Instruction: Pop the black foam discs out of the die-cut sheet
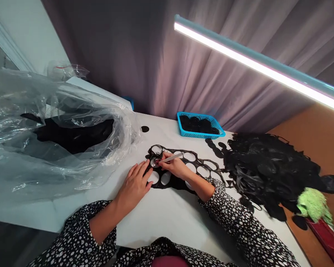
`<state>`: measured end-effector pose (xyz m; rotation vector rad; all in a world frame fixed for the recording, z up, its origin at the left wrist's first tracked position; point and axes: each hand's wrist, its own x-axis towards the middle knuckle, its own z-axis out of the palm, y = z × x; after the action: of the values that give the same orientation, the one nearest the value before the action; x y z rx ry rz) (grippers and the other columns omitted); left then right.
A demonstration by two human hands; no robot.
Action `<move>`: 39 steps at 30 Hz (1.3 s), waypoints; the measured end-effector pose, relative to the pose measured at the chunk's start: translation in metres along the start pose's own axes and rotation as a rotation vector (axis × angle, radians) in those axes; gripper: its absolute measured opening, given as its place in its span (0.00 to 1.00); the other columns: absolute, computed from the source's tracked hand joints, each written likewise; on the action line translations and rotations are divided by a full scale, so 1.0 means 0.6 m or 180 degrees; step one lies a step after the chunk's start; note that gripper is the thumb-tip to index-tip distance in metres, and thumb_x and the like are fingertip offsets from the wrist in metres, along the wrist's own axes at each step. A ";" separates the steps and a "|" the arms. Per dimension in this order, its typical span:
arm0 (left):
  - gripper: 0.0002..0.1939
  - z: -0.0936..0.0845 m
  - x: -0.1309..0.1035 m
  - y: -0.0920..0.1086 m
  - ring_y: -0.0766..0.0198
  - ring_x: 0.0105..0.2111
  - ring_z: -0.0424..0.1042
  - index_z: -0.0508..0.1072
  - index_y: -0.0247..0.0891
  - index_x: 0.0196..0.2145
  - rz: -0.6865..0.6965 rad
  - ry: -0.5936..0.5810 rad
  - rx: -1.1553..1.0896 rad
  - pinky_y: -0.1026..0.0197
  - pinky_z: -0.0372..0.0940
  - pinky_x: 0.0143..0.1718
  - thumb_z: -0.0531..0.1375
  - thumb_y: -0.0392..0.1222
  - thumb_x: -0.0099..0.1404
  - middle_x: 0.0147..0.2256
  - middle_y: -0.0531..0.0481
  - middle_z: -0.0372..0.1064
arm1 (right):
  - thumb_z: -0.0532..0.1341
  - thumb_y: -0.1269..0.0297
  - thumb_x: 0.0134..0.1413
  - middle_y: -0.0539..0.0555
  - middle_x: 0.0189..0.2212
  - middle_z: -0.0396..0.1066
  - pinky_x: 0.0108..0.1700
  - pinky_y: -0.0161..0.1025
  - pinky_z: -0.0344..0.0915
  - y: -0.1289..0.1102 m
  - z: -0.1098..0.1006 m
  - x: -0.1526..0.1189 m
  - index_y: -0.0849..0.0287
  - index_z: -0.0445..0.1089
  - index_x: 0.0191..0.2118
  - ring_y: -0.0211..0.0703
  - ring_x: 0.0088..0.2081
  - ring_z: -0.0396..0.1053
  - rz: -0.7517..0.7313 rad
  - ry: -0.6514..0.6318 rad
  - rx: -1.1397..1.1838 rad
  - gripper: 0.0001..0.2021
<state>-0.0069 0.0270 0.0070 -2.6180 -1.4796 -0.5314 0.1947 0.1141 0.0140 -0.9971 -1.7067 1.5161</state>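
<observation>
While my left hand (133,185) lies flat, pinning the black punched sheet (183,167) on the white table (161,215), my right hand (174,167) grips a pen (171,158); I'd keep strokes short.

A black sheet (180,168) punched with round holes lies flat on the white bench (167,215), stretching from 9 toward 3 o'clock; the bench shows white through each hole. A slim light-coloured tool (171,158) slants above the sheet's left end, its tip pointing to 8 o'clock at a hole's rim.
</observation>
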 end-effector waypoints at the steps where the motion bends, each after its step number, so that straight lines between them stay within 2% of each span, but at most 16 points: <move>1: 0.17 -0.001 -0.002 0.002 0.47 0.62 0.59 0.70 0.34 0.54 0.0016 0.0033 0.0042 0.42 0.55 0.61 0.55 0.37 0.70 0.63 0.36 0.58 | 0.63 0.59 0.51 0.47 0.24 0.65 0.28 0.33 0.58 0.002 0.003 -0.003 0.57 0.58 0.26 0.35 0.26 0.62 -0.0114 -0.0011 -0.0225 0.13; 4: 0.16 -0.002 -0.002 0.002 0.48 0.60 0.61 0.70 0.34 0.54 0.0095 0.0073 0.0072 0.42 0.54 0.62 0.55 0.37 0.70 0.59 0.38 0.65 | 0.61 0.60 0.53 0.45 0.21 0.60 0.27 0.32 0.52 0.008 0.010 -0.008 0.58 0.58 0.26 0.34 0.24 0.56 -0.0274 -0.0061 -0.0700 0.12; 7: 0.17 0.003 -0.001 -0.002 0.49 0.58 0.64 0.70 0.33 0.55 0.0136 0.0040 -0.0011 0.43 0.54 0.62 0.55 0.39 0.70 0.54 0.39 0.69 | 0.61 0.61 0.55 0.46 0.23 0.63 0.27 0.32 0.52 0.014 0.014 -0.007 0.58 0.60 0.27 0.34 0.25 0.57 -0.0327 -0.0043 -0.0933 0.11; 15: 0.20 0.011 -0.002 -0.009 0.48 0.58 0.63 0.68 0.36 0.57 0.0031 -0.0047 -0.0215 0.41 0.53 0.62 0.56 0.42 0.70 0.54 0.42 0.69 | 0.60 0.68 0.56 0.48 0.26 0.67 0.31 0.33 0.55 0.016 0.021 -0.008 0.58 0.63 0.28 0.36 0.28 0.61 -0.0467 0.0111 -0.1534 0.08; 17: 0.20 0.011 -0.002 -0.010 0.48 0.59 0.61 0.68 0.36 0.58 0.0082 -0.0086 -0.0212 0.41 0.53 0.63 0.55 0.42 0.71 0.55 0.42 0.68 | 0.59 0.70 0.57 0.50 0.28 0.67 0.33 0.34 0.56 0.015 0.032 -0.015 0.58 0.62 0.28 0.38 0.30 0.61 -0.0657 0.0134 -0.1866 0.07; 20: 0.20 0.014 -0.003 -0.012 0.49 0.61 0.60 0.67 0.33 0.57 0.0266 -0.0134 -0.0174 0.43 0.54 0.63 0.53 0.42 0.72 0.56 0.40 0.68 | 0.55 0.72 0.60 0.53 0.30 0.66 0.37 0.37 0.57 0.013 0.044 -0.020 0.57 0.61 0.30 0.43 0.34 0.60 -0.1130 -0.0095 -0.2581 0.07; 22: 0.20 0.016 -0.004 -0.013 0.49 0.61 0.60 0.67 0.31 0.57 0.0328 -0.0130 -0.0169 0.44 0.54 0.64 0.52 0.41 0.72 0.55 0.39 0.68 | 0.54 0.72 0.60 0.55 0.32 0.66 0.39 0.39 0.57 0.007 0.033 -0.011 0.57 0.61 0.30 0.45 0.35 0.59 -0.1351 -0.0087 -0.2916 0.07; 24: 0.20 0.017 -0.004 -0.015 0.50 0.62 0.60 0.66 0.31 0.58 0.0315 -0.0092 -0.0213 0.44 0.54 0.64 0.52 0.41 0.72 0.56 0.39 0.67 | 0.53 0.73 0.58 0.56 0.31 0.66 0.38 0.40 0.57 -0.001 -0.005 0.008 0.56 0.59 0.30 0.46 0.35 0.59 -0.1275 0.0514 -0.3015 0.07; 27: 0.20 0.014 -0.001 -0.020 0.51 0.62 0.60 0.66 0.34 0.58 0.0242 -0.0066 -0.0341 0.43 0.54 0.64 0.53 0.42 0.72 0.56 0.41 0.67 | 0.52 0.73 0.54 0.54 0.26 0.63 0.36 0.40 0.56 -0.015 -0.086 0.039 0.55 0.56 0.26 0.45 0.32 0.58 -0.0776 0.2032 -0.2744 0.08; 29: 0.20 0.006 -0.001 -0.022 0.51 0.62 0.60 0.66 0.36 0.59 0.0203 -0.0061 -0.0392 0.41 0.53 0.64 0.53 0.42 0.72 0.56 0.43 0.68 | 0.54 0.69 0.52 0.51 0.24 0.63 0.35 0.39 0.56 -0.024 -0.123 0.047 0.55 0.55 0.24 0.42 0.29 0.58 -0.0618 0.2312 -0.2342 0.08; 30: 0.20 0.000 -0.002 -0.022 0.51 0.62 0.59 0.66 0.37 0.59 0.0175 -0.0033 -0.0399 0.40 0.52 0.64 0.53 0.42 0.72 0.56 0.43 0.68 | 0.55 0.67 0.52 0.50 0.23 0.63 0.33 0.38 0.57 -0.027 -0.130 0.045 0.55 0.55 0.24 0.40 0.28 0.58 -0.0554 0.2218 -0.2071 0.09; 32: 0.19 -0.012 -0.009 -0.016 0.51 0.62 0.60 0.66 0.37 0.59 0.0099 0.0065 -0.0394 0.41 0.54 0.63 0.53 0.41 0.72 0.56 0.42 0.67 | 0.58 0.63 0.49 0.50 0.24 0.66 0.29 0.36 0.58 -0.030 -0.119 0.031 0.56 0.57 0.24 0.38 0.25 0.60 -0.0369 0.1706 -0.1394 0.10; 36: 0.14 -0.029 -0.044 0.009 0.52 0.54 0.68 0.71 0.36 0.52 0.0082 0.0090 -0.0413 0.46 0.63 0.57 0.53 0.39 0.72 0.50 0.42 0.70 | 0.62 0.59 0.48 0.52 0.33 0.72 0.24 0.34 0.62 -0.026 -0.042 -0.014 0.56 0.58 0.26 0.39 0.28 0.69 0.0093 0.0580 -0.0139 0.12; 39: 0.15 -0.027 -0.072 0.028 0.51 0.53 0.68 0.70 0.35 0.53 0.0137 0.0046 -0.0357 0.45 0.64 0.55 0.53 0.40 0.72 0.51 0.41 0.70 | 0.62 0.59 0.50 0.51 0.32 0.72 0.25 0.35 0.66 -0.016 0.009 -0.043 0.56 0.57 0.28 0.40 0.28 0.71 0.0301 0.0000 0.0263 0.12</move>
<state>-0.0176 -0.0210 0.0091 -2.7171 -1.4255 -0.6454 0.2021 0.0889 0.0237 -1.0473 -1.6033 1.6333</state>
